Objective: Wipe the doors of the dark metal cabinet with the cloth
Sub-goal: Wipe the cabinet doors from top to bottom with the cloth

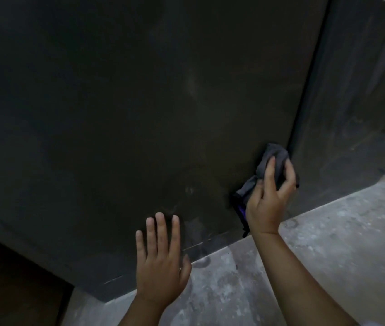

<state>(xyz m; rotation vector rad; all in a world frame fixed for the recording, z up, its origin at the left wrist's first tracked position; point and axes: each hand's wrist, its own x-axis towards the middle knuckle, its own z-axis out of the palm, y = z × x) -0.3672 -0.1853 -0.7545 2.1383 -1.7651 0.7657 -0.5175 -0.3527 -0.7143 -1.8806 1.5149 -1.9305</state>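
Two hands are up: our right hand (270,196) grips the grey cloth (272,161) against the cabinet door (139,114), near its lower right corner; our left hand (161,260), fingers straight, lies at its bottom edge.

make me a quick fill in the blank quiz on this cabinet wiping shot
1. The cloth is held in the ____ hand.
2. The left hand has its fingers ____.
3. The cloth sits low on the cabinet door, next to its ____ edge.
4. The floor looks like grey ____.

Missing words: right; straight; right; concrete
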